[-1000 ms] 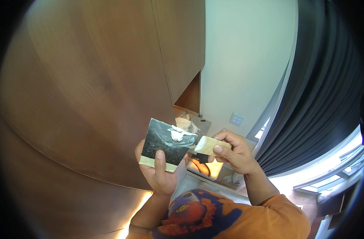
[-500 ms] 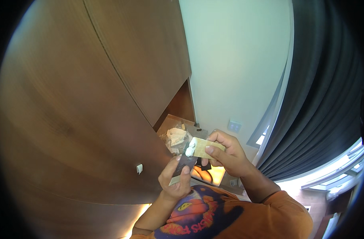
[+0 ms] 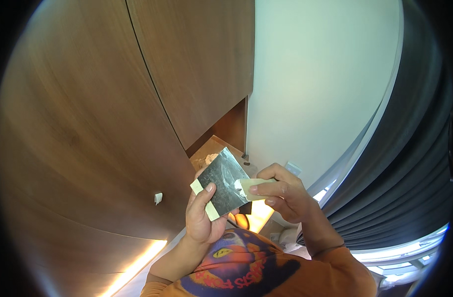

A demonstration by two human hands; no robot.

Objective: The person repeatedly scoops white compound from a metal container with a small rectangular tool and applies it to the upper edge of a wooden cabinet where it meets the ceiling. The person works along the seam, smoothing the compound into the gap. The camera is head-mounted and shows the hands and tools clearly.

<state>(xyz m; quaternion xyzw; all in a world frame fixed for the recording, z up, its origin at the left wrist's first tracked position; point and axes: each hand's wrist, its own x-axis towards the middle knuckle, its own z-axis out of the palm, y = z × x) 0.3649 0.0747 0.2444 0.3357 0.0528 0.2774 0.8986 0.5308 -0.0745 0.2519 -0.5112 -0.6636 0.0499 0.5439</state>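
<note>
My left hand (image 3: pixel 201 215) is closed around a putty knife (image 3: pixel 224 180) with a wide, dark metal blade and a pale strip handle. Its thumb presses on the blade beside the strip, and the blade's broad face is turned up with whitish smears on it. A small, flat, pale yellow scraper (image 3: pixel 261 189) is pinched in my right hand (image 3: pixel 288 195). White putty (image 3: pixel 238 186) clings to the scraper's left end, which meets the right side of the blade. The fingers of my left hand behind the blade are mostly hidden.
Tall brown wood panels (image 3: pixel 88 123) with a small white fitting (image 3: pixel 158 198) rise on the left. Ahead is a pale wall (image 3: pixel 320 74), with a dark curtain (image 3: pixel 400 163) to its right. Partly hidden behind the blade lies a whitish lump (image 3: pixel 210 158) on a low surface.
The putty knife has turned from a steep slant to show its broad face. The scraper stays in my right hand, its putty now against the blade's right side. The view has shifted slightly.
</note>
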